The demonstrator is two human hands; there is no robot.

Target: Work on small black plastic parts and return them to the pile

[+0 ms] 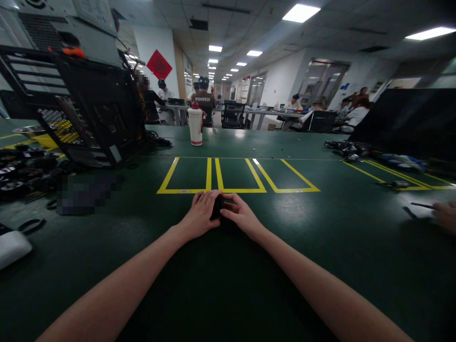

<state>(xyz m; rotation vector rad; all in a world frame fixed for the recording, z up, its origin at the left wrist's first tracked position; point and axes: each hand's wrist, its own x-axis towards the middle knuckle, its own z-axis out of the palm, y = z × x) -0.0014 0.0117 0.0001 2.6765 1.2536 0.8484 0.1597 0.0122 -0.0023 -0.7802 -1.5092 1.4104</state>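
Both my hands meet in the middle of the green table [228, 266], just in front of the yellow taped boxes [237, 176]. A small black object [217, 207] sits between them. My left hand [200, 213] curls its fingers over the object's left side. My right hand [241, 214] pinches its right side with fingers and thumb. Most of the object is hidden by my fingers, so I cannot name it.
A black open computer case [89, 109] stands at the left with dark parts [21, 171] beside it. A white bottle [195, 124] stands behind the boxes. Cables and tools [370, 154] lie at the right, where another person's hand [445, 216] shows. People sit at far tables.
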